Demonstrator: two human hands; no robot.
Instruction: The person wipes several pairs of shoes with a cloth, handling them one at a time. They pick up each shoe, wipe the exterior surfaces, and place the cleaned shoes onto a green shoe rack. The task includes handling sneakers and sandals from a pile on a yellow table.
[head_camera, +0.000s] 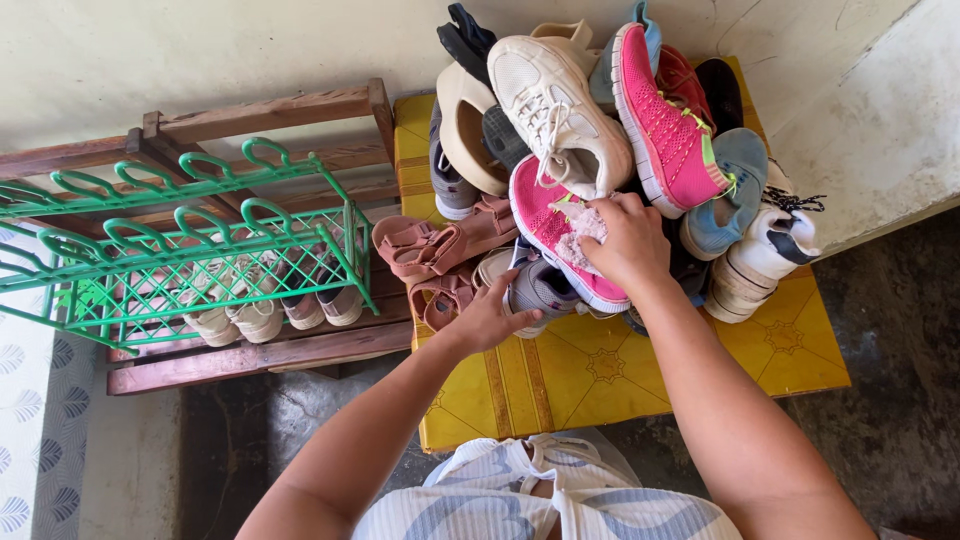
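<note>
A heap of shoes sits on a yellow patterned mat that lies on the floor against a pale wall. No boxes, labels or signs show anywhere in view; the only markings are the brown ornamental motifs on the mat.

The right hand rests on the pink sneaker near the middle of the heap. Its fingers are curled down over the shoe's opening, gripping the upper edge, with the knuckles bent and the thumb tucked toward the inside. The sneaker lies tilted, its white sole edge showing along the lower side.

The left hand reaches in lower and to the left. Its fingers are partly bent around the toe of a grey sneaker, which lies at the front of the heap just below the pink one; the grip looks loose, though the fingertips are hidden behind the shoe, so how firmly it holds is hard to say.

Just left of this hand lie pink strapped sandals. Above the hands, a white sneaker and a second bright pink sneaker top the heap, with a blue shoe to the right.

On the left stands a green wire rack in front of a wooden rack, with small light shoes on the bottom shelf.
</note>
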